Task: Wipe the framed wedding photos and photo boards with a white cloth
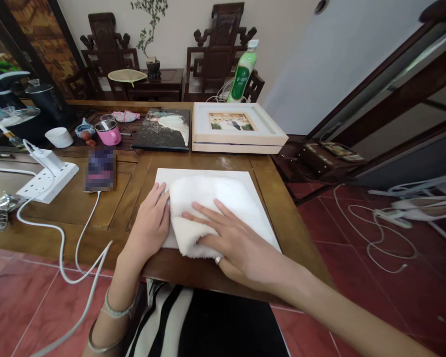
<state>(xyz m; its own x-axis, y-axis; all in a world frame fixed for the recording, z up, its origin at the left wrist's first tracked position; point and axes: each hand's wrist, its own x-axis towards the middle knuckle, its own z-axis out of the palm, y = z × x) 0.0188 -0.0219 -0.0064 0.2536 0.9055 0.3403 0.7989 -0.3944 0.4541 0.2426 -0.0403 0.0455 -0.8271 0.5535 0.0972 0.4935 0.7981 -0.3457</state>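
Note:
A white fluffy towel (211, 206) lies folded on a flat white board (252, 198) at the near edge of the wooden table (130, 198). My right hand (232, 243) rests flat on the towel with its fingers stretched out and a ring on one finger. My left hand (148, 223) lies flat at the towel's left edge, partly on the board, fingers extended and touching the cloth.
Behind the board stand a framed photo (232, 126), a dark photo print (163, 129), a green bottle (241, 74), a pink mug (109, 133) and a white cup (59, 137). A white power strip (48, 181) and cables lie left. More cables trail on the red tiled floor (386, 238).

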